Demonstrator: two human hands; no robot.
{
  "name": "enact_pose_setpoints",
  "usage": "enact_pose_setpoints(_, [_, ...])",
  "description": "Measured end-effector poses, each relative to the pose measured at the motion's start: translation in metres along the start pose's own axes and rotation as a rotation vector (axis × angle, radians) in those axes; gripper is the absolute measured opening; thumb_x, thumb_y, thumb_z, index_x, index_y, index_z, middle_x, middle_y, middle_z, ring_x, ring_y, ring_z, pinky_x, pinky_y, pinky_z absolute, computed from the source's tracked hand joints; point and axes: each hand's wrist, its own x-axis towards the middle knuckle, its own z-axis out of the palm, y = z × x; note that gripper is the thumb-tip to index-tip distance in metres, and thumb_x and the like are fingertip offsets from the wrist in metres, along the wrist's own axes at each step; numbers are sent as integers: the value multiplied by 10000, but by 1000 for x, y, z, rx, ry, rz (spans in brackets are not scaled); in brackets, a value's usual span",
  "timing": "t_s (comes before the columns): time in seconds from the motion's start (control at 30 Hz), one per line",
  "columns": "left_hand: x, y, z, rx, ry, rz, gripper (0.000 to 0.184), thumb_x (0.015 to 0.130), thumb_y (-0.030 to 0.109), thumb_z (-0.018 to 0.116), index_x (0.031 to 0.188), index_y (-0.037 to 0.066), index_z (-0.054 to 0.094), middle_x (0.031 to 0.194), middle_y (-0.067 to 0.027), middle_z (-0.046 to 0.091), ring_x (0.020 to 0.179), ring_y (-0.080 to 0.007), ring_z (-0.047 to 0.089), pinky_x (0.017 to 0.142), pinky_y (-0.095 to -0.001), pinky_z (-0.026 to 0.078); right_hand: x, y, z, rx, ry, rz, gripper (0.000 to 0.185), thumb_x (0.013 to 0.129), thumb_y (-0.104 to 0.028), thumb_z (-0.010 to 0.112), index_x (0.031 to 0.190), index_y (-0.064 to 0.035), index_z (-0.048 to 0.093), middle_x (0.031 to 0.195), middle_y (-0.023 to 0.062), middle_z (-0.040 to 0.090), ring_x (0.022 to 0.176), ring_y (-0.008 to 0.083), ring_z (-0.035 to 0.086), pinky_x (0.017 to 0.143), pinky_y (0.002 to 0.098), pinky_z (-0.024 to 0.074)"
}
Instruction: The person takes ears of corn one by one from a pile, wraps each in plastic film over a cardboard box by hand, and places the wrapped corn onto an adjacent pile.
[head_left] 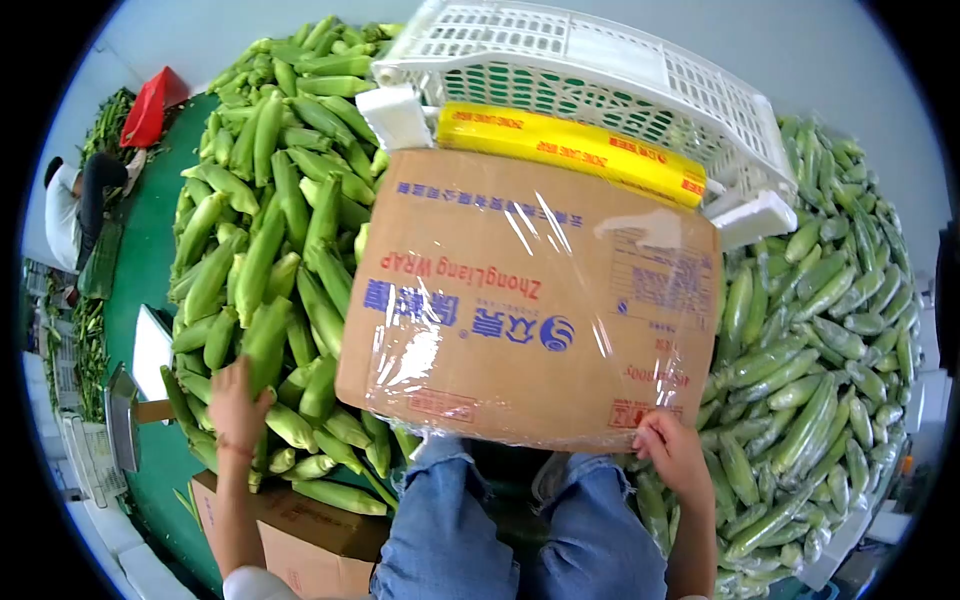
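My left hand (238,400) is closed round the lower end of a green ear of corn (266,345), over the heap of unwrapped corn (262,225). At the near right edge of a film-covered cardboard box (530,300), my right hand (668,445) has its fingers curled at the clear film; what they pinch is too small to make out. A yellow roll of wrap (570,150) lies along the far side of the box, between two white blocks.
Behind the roll stands a white plastic crate (610,55). Film-wrapped corn (790,400) is piled on the right. An open cardboard box (300,550) sits near my left forearm. Another person (75,210) crouches at the far left near a red container (152,107).
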Motion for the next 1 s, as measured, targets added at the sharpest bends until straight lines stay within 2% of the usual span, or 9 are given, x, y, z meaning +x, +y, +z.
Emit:
enact_pose_setpoints(0.13, [-26, 67, -69, -406, 300, 207, 579, 663, 2, 738, 1213, 43, 563, 1142, -146, 615, 1011, -341, 594, 855, -390, 498, -3, -4, 12, -159, 118, -41, 82, 937, -129, 546, 930, -50, 569, 733, 141, 643, 665, 274, 662, 614, 373, 518])
enact_pose_setpoints(0.27, [-18, 212, -85, -450, 233, 952, 569, 637, 204, 782, 1190, 194, 646, 1140, -51, 619, 1004, -254, 587, 820, -362, 498, -15, -13, 24, -615, 237, -50, 68, 921, -117, 535, 918, -62, 574, 745, 99, 670, 712, 321, 655, 664, 380, 520])
enact_pose_setpoints(0.43, [25, 295, -71, -580, -44, 1236, 565, 647, 228, 756, 1194, 153, 634, 1158, -60, 621, 981, -255, 590, 799, -357, 524, -29, -34, -3, 3, 195, -252, 166, 897, -156, 615, 1038, -73, 589, 896, 147, 657, 840, 296, 651, 747, 393, 502])
enact_pose_setpoints(0.5, [27, 299, -67, -636, -20, 1245, 514, 694, 216, 724, 1194, 149, 630, 1158, -55, 621, 977, -243, 596, 853, -386, 500, -12, -48, -7, 436, 191, -356, 273, 875, -133, 649, 1127, -41, 598, 1054, 153, 659, 981, 252, 643, 854, 358, 489])
enact_pose_setpoints(0.6, [18, 290, -58, -596, 435, 1278, 465, 754, 266, 714, 1193, 142, 625, 1199, -64, 609, 1048, -233, 592, 949, -395, 451, 61, -50, 33, -240, 360, -625, 364, 858, -310, 672, 1104, -50, 608, 1112, 128, 616, 1002, 281, 588, 867, 420, 439])
enact_pose_setpoints(0.77, [-32, 184, 1, -591, 179, 938, 228, 751, 84, 732, 970, 50, 679, 1127, -144, 640, 1075, -273, 609, 852, -367, 512, 98, -44, 44, -620, 573, -775, 464, 828, -501, 628, 1024, -81, 634, 1022, 77, 602, 880, 272, 561, 774, 398, 417])
enact_pose_setpoints(0.83, [-9, 182, -36, -799, 93, 524, 143, 758, 23, 711, 895, 27, 670, 1024, -147, 666, 965, -289, 646, 785, -343, 523, 99, -48, 47, -601, 579, -775, 385, 798, -435, 653, 936, -75, 661, 960, 68, 589, 867, 269, 559, 749, 398, 430])
enact_pose_setpoints(0.97, [92, 272, -92, -859, 338, 847, 88, 845, 54, 597, 894, 63, 670, 749, -130, 656, 661, -316, 650, 599, -388, 508, 117, -52, 46, -566, 607, -908, 295, 778, -352, 659, 875, -75, 680, 875, 65, 577, 801, 260, 567, 659, 387, 464])
enact_pose_setpoints(1.0, [108, 295, -75, -632, 88, 892, 111, 874, 120, 579, 905, 73, 674, 727, -145, 649, 664, -321, 654, 601, -406, 510, 122, -52, 45, -555, 608, -922, 291, 788, -360, 660, 859, -78, 676, 851, 61, 584, 765, 257, 577, 625, 384, 469])
